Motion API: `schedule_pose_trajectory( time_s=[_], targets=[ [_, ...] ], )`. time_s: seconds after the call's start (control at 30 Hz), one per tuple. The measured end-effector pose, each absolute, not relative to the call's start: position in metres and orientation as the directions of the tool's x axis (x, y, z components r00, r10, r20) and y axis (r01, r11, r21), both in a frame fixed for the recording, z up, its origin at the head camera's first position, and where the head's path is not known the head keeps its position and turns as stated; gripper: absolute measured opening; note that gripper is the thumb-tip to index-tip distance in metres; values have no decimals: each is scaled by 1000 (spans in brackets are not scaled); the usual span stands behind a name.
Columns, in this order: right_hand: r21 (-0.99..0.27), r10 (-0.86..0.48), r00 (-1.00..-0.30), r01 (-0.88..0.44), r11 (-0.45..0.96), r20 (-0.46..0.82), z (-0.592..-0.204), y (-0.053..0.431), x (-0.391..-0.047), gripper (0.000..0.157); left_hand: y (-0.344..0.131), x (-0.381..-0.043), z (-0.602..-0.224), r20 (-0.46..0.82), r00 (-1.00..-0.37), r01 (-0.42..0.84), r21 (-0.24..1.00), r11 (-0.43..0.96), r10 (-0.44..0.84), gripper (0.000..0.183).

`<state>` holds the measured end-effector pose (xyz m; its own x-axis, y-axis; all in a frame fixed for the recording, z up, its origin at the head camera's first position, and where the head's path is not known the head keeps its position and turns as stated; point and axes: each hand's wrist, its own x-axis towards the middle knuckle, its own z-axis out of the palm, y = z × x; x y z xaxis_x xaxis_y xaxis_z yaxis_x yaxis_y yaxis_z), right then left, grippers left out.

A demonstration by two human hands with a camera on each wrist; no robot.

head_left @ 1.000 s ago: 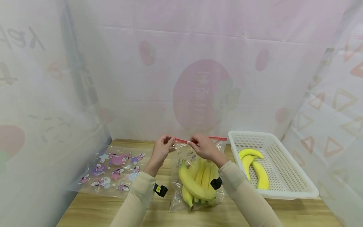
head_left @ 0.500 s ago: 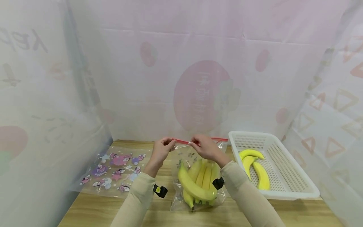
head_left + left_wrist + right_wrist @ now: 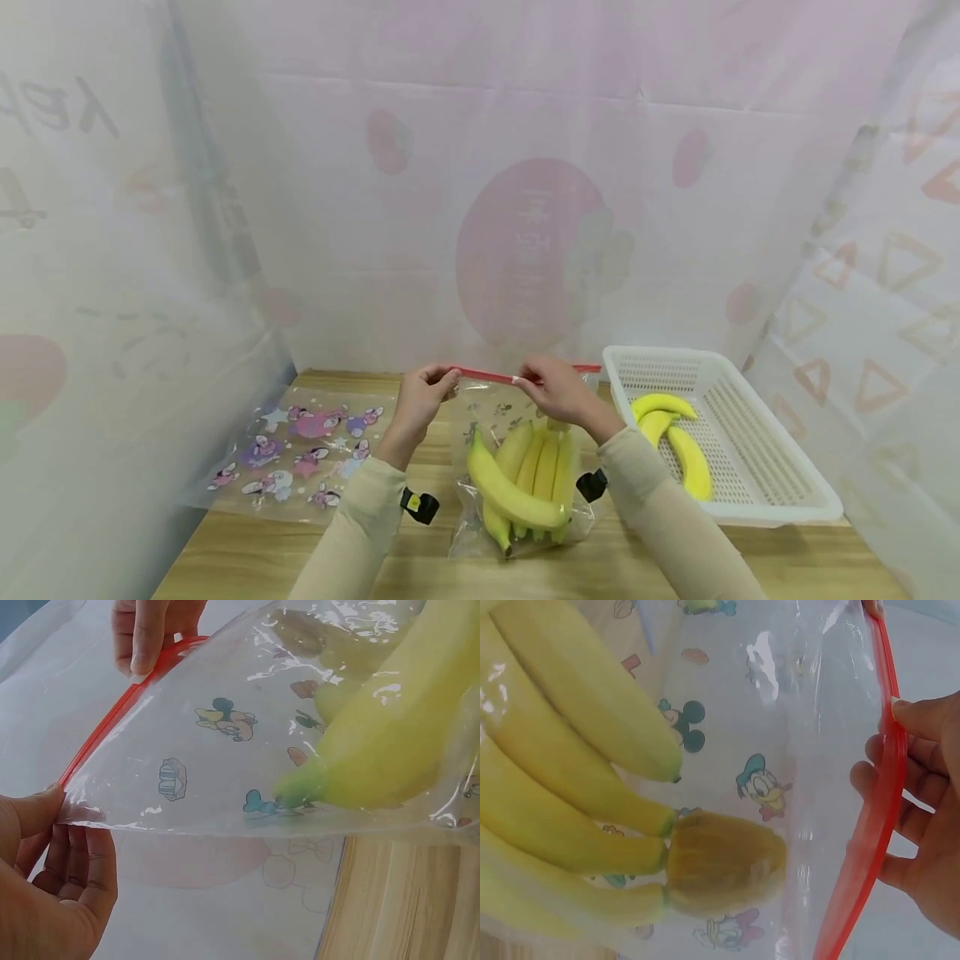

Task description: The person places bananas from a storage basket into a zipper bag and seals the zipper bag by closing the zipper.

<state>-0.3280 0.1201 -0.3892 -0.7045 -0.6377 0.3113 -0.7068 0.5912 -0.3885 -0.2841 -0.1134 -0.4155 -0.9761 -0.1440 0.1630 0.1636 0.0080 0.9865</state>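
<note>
A clear zip bag (image 3: 480,408) with cartoon prints and a red zip strip (image 3: 483,376) holds a bunch of bananas (image 3: 517,492). At the strip's left end, my left hand (image 3: 422,404) pinches the bag's top corner between thumb and fingers. Farther right along the strip, my right hand (image 3: 558,392) pinches it, with a small white piece (image 3: 516,380) at the thumb tip. In the right wrist view, the right thumb (image 3: 922,718) lies on the near side of the strip and the fingers behind it. The strip is stretched between the hands.
A white plastic basket (image 3: 772,433) with several bananas (image 3: 690,462) stands to the right. Flat on the wooden table (image 3: 420,567), at the left, lies another clear printed bag (image 3: 307,454). Printed white curtains (image 3: 540,108) surround the table at the back and sides.
My right hand has slid rightward along the red strip, with the white piece at its thumb. A longer stretch of strip now shows between the hands. My left hand has shifted slightly left.
</note>
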Motion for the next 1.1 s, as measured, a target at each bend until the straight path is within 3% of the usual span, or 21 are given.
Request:
schedule_pose_trajectory(
  time_s=[0.47, 1.1],
  targets=[
    [-401, -624, -710, -702, 589, 327, -393, 139, -332, 18, -115, -288, -422, 173, -968, 174, 985, 6, -180, 20],
    [-344, -629, -670, -743, 574, 395, -396, 167, -341, 11, -121, -288, -417, 141, -972, 141, 990, 14, -185, 21]
  ],
)
